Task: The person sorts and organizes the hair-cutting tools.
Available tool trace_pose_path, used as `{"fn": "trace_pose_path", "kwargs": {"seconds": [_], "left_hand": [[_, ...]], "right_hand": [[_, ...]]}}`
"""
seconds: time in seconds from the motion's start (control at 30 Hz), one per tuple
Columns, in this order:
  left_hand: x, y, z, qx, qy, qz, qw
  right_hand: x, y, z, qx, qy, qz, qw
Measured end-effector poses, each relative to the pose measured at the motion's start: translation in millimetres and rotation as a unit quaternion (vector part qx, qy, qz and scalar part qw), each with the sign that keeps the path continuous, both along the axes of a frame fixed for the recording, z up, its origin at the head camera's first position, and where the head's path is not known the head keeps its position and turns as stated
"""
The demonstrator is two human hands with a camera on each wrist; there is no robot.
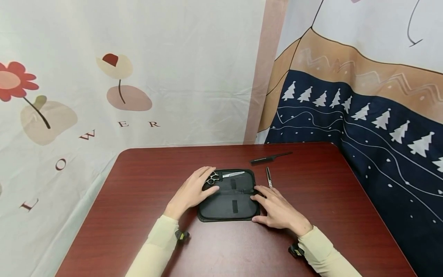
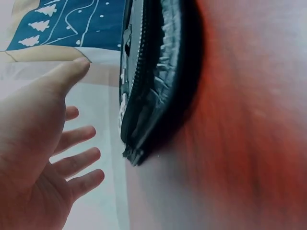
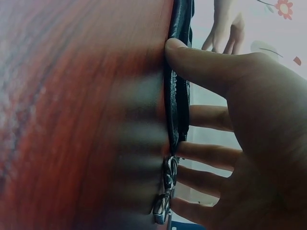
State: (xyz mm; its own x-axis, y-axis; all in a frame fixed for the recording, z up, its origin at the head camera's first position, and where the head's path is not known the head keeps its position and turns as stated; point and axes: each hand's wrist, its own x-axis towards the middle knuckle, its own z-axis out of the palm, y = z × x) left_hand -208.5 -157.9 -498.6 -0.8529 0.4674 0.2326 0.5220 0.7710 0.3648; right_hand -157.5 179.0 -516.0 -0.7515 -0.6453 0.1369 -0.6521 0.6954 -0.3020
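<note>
With left hand and right hand fingers spread, I apparently steady the zippered case between; next likely calls for pinching the loose scissors beyond my right fingertips.

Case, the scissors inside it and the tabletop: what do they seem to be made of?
Case: probably leather or imitation leather, black; its edge looks glossy and creased in the left wrist view. Scissors inside: likely polished metal, judging by the silvery, bright blades. Tabletop: wood or wood-look laminate, reddish-brown with streaky grain and a soft sheen; I can't tell which.
</note>
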Motion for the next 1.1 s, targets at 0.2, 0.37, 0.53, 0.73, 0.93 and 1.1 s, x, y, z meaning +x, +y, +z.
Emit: {"fn": "trace_pose_path", "kwargs": {"seconds": [0.2,0.37,0.53,0.73,0.93,1.1], "left_hand": [[20.8,-14,4.9,0.011,0.019,0.005,0.9997],[41.0,-26,4.4,0.007,0.012,0.009,0.9999],[57.7,-32,-1.8,-0.004,-0.001,0.012,0.9999],[67.4,-31,-10.0,-0.012,-0.018,0.004,0.9998],[69.8,-30,-12.6,-0.012,-0.037,0.000,0.9992],[68.7,-29,-13.5,-0.011,-0.035,-0.002,0.9993]], "right_hand": [[-0.5,-1,-0.5,0.003,0.001,-0.006,1.000],[0.1,-1,-0.6,0.001,-0.004,-0.004,1.000],[0.1,-1,-1.1,-0.004,-0.002,-0.002,1.000],[0.0,-1,-1.6,-0.003,-0.003,-0.003,1.000],[0.4,-1,-1.8,-0.002,-0.005,-0.004,1.000],[0.4,-1,-1.4,-0.003,-0.004,-0.005,1.000]]}}
